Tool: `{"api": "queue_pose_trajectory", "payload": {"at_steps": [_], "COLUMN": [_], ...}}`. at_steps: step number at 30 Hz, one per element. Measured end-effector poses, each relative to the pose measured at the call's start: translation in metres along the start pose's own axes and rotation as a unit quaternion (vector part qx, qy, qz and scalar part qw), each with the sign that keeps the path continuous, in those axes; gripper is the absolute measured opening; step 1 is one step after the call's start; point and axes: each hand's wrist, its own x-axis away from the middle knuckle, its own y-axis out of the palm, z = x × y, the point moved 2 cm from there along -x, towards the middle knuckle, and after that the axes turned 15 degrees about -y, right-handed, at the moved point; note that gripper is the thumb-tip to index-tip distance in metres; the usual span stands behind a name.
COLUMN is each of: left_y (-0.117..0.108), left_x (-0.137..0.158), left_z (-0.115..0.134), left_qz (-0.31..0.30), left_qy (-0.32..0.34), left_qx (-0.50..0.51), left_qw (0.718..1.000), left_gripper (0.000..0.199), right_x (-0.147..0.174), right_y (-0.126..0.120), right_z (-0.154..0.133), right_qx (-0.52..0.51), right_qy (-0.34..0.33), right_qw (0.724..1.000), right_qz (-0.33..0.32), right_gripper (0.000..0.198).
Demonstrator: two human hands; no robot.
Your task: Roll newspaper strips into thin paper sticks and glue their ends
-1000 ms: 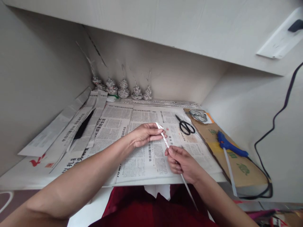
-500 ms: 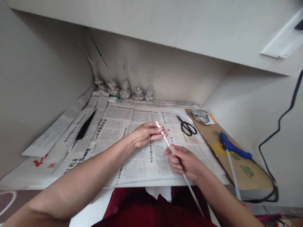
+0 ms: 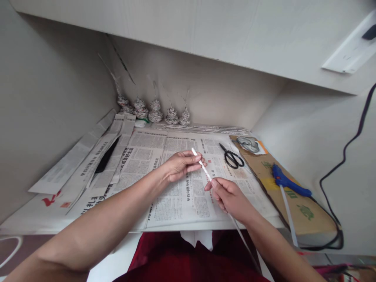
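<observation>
Holding the tube [image 3: 205, 168] in the left hand [image 3: 185, 166] and the right hand [image 3: 229, 197], both above the newspaper [image 3: 176, 213], in the front half of the surface [image 3: 274, 222]. With the left, pinching near the upper end, thumb against fingers; with the right, gripping lower, fingers curled closed around it. Leaning the tube, upper end to the left and away from the body.

To judge from this — rolled only in part: narrow and round between the hands, but below the right hand going on as a paler, flatter tail [image 3: 241, 235], past the front edge and over the red clothing [image 3: 188, 264]. Cannot tell, inside the right hand, where rolled becomes flat.

Seemingly finished, or nearly: five woven shapes [image 3: 155, 111], standing from the back left corner along the back edge, and thin rods [image 3: 205, 128], lying along the same edge, more to the right. Seemingly left to roll: flat strips [image 3: 70, 164], overlapping by the left edge. Put aside near the right edge: scissors [image 3: 234, 157] on the newspaper, glue gun [image 3: 290, 183] on the cardboard [image 3: 319, 225].

About containers — cannot name one surely; too small to tell whether to count the white-and-green thing [image 3: 142, 123] near the back left corner.
</observation>
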Motion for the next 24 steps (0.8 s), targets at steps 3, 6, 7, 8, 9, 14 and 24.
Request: {"api": "queue_pose_trajectory", "payload": {"at_steps": [3,6,7,8,9,14,24], "left_y": [0.0007,0.0023,0.0029,0.0032,0.0032,-0.001,0.0017], "left_x": [0.0018,0.0036,0.004,0.0041,0.004,0.0008,0.0023], "left_z": [0.0007,0.0001,0.0,-0.0001,0.0,0.0017,0.0014], "left_qz": [-0.011,-0.035,-0.044,-0.049,-0.048,0.013,-0.008], "left_qy": [-0.009,-0.018,-0.019,-0.019,-0.017,0.013,0.012], "left_qx": [0.008,0.001,-0.004,-0.007,-0.007,0.02,0.016], "left_qw": [1.0,0.999,0.999,0.999,0.999,1.0,1.0], "left_gripper": [0.01,0.014,0.016,0.018,0.02,0.019,0.021], "right_x": [-0.0025,-0.0052,-0.0061,-0.0069,-0.0075,-0.0073,-0.008], "right_y": [-0.0005,-0.0005,-0.0001,0.0006,0.0012,0.0005,0.0077], "right_z": [0.0031,0.0045,0.0046,0.0047,0.0047,0.0044,0.0074], "right_qx": [-0.173,-0.282,-0.302,-0.308,-0.3,-0.017,-0.285], "right_qy": [0.068,0.103,0.108,0.109,0.105,-0.014,0.094], "right_qw": [0.982,0.951,0.944,0.941,0.944,1.0,0.951], "right_qz": [-0.043,-0.069,-0.078,-0.083,-0.084,0.013,-0.08], "right_gripper": [0.031,0.027,0.027,0.028,0.029,0.027,0.03]}}
